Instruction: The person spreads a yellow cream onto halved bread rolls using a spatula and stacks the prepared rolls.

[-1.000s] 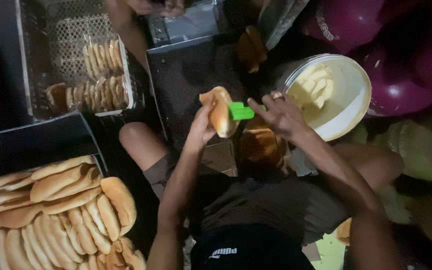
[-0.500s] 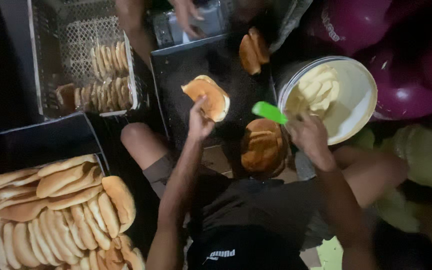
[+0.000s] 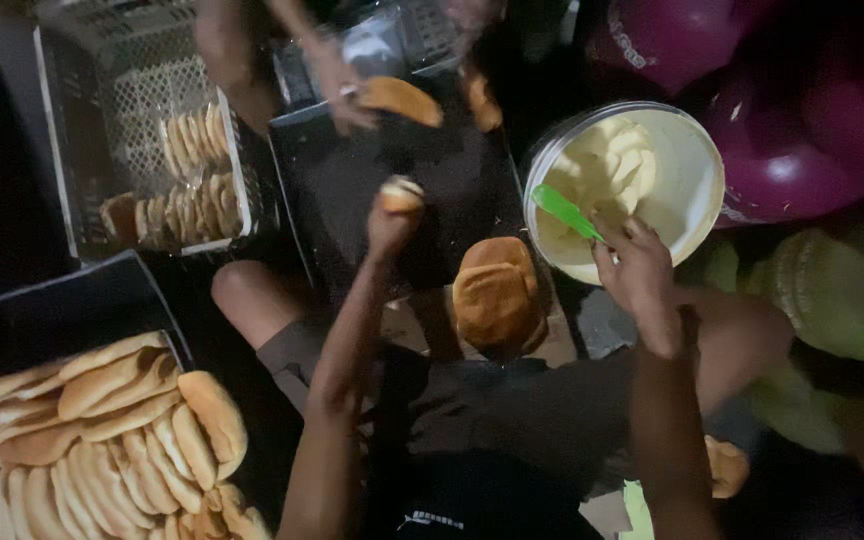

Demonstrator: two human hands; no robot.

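Over the dark flat metal tray point(image 3: 352, 200) in front of the seated person, the left hand point(image 3: 392, 215) is stretched forward with its fingers closed around a small golden-brown bread bun point(image 3: 401, 194), which sits at the fingertips just above the tray's surface. To the right, the right hand point(image 3: 637, 275) grips the handle of a bright green plastic spreader point(image 3: 566, 212); the blade points up and left, reaching over the near rim into the round white tub of pale yellow butter-like spread point(image 3: 697, 170). The tub stands just beside the tray's right edge. Between the two arms, near the person's lap, rests a stack of round browned flat buns point(image 3: 495, 293), close to the right hand but not touching it.

At the tray's far edge another person's hand point(image 3: 344, 95) holds an oblong golden bun point(image 3: 401, 99), well apart from the left hand. Left of the tray stands a white perforated plastic crate point(image 3: 57, 150) with rows of sliced buns point(image 3: 192, 170) inside. At the lower left, a dark rectangular bin point(image 3: 62, 305) holds a heap of long pale bread rolls point(image 3: 102, 430). Large purple rounded containers point(image 3: 752, 90) fill the upper right.
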